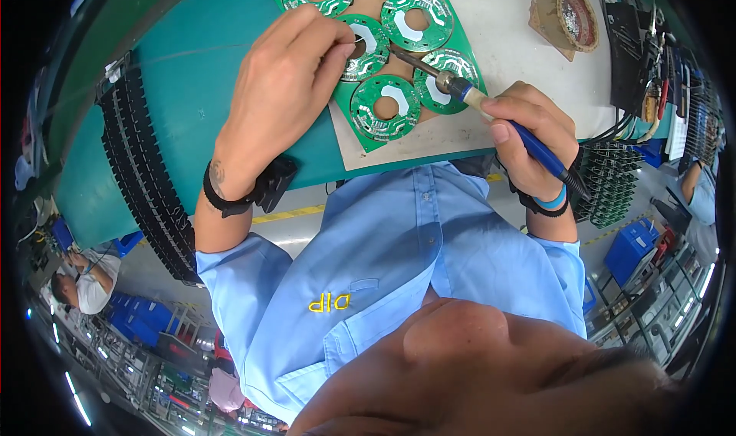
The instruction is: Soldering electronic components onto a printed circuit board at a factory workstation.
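My left hand [282,80] is closed in a pinch over a green panel of several round, ring-shaped circuit boards [383,126]. A thin strand of solder wire [358,40] shows at its fingertips, beside the hole of the middle-left ring. My right hand [537,129] grips a soldering iron [473,97] with a blue handle. The iron slants left, and its dark tip reaches the right rim of that same ring; whether it touches is too small to tell. My left fingers hide part of the ring.
Light board [356,149] lies under the panel on the green tabletop [180,122]. A round yellowish pot [576,21] stands at far right, near hanging hand tools [661,80]. Left is a long black slotted rack [146,172]; lower right, stacked green boards [609,187]. Other people are at both sides.
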The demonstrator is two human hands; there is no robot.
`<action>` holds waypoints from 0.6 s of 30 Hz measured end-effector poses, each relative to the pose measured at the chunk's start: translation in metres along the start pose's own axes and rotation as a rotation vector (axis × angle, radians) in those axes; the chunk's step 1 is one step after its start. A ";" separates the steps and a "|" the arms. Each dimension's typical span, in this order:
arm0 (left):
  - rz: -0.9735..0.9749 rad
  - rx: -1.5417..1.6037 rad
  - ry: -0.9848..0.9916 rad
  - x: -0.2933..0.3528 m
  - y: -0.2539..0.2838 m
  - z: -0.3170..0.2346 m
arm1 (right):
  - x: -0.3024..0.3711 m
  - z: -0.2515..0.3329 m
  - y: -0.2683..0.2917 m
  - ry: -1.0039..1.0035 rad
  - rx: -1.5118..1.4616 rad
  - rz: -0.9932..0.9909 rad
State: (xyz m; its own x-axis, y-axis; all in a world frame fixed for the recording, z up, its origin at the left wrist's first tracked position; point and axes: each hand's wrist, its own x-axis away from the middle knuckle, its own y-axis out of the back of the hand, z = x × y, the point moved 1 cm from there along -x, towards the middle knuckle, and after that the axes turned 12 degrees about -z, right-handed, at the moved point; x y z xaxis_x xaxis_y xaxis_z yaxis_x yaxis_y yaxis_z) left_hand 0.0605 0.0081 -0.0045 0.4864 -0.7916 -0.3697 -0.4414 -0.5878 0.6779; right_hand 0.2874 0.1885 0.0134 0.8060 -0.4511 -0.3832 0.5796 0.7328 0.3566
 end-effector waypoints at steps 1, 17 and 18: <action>0.000 0.000 -0.003 -0.001 0.002 0.001 | 0.002 0.001 0.002 0.004 0.002 -0.007; -0.076 0.097 -0.016 -0.011 0.005 0.006 | 0.035 -0.027 0.061 0.019 0.525 -0.548; -0.027 0.082 -0.023 -0.014 0.005 0.004 | 0.038 -0.026 0.062 0.010 0.412 -0.564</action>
State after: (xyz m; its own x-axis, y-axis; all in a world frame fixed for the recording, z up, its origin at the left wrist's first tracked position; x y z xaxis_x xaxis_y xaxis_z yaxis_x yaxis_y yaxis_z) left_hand 0.0487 0.0152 0.0018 0.4821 -0.7786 -0.4018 -0.4891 -0.6196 0.6139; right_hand 0.3502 0.2298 -0.0009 0.3683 -0.7000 -0.6118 0.9092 0.1339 0.3942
